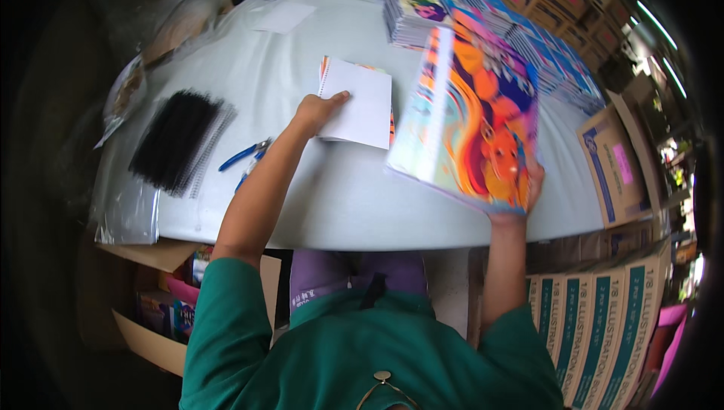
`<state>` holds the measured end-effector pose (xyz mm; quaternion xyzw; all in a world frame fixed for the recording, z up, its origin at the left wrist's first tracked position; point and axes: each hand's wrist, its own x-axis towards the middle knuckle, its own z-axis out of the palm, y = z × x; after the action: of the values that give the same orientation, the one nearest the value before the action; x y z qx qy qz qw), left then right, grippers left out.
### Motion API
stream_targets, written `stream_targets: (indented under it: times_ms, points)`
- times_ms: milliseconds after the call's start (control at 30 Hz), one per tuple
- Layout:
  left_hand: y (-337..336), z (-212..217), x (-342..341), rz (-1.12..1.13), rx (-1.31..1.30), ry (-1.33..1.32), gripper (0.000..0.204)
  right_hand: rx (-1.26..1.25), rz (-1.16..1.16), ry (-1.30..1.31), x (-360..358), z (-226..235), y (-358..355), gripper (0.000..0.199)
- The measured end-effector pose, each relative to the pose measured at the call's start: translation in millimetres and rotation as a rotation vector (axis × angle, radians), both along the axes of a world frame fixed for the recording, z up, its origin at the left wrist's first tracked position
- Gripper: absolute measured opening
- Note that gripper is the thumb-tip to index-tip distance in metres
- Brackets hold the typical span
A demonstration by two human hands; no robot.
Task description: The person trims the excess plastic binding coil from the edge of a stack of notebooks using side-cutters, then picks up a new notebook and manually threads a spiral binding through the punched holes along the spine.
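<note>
My right hand (528, 188) grips the lower edge of a stack of colourful notebooks (471, 120), lifted and tilted above the white table (332, 199). The covers are orange, blue and purple. My left hand (317, 111) rests flat on the left edge of a spiral-bound white pad (358, 102) lying on the table, with an orange cover showing beneath it. Both forearms come from green sleeves at the bottom.
A bundle of black spiral binding coils (175, 139) lies at the left, with blue-handled pliers (245, 157) beside my left arm. More notebook stacks (528, 41) line the far right. Cardboard boxes (615, 165) stand at the right and under the table (603, 312).
</note>
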<state>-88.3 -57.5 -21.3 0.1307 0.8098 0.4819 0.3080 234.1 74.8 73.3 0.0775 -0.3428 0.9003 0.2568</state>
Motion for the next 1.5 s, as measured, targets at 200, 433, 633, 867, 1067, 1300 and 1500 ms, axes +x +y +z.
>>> stream_targets:
  times_ms: [200,433,633,867,1067,1300,1500]
  points:
    - [-2,-40,-54,-0.234,-0.029,0.198,0.086,-0.029,-0.029,-0.147,-104,-13,11,0.043]
    - [-58,68,22,0.096,0.418,0.818,0.049,-0.031,0.093,-0.456,-177,-79,27,0.038]
    - [-41,82,89,-0.464,0.195,1.364,0.068,0.244,0.072,-0.587,-177,-68,25,0.057]
    - [-22,51,86,-0.349,0.116,1.349,0.054,1.174,-0.245,-1.01,-112,-148,32,0.095]
    - [-26,48,82,-0.281,0.176,1.368,0.056,1.282,-0.415,-0.922,-116,-130,-26,0.09]
    - [-37,49,61,-0.214,0.134,1.315,0.047,1.307,-0.219,-0.747,-132,-130,-67,0.098]
    - [-92,76,92,-0.243,0.585,1.119,0.026,0.672,-0.757,-0.338,-127,-121,-32,0.106]
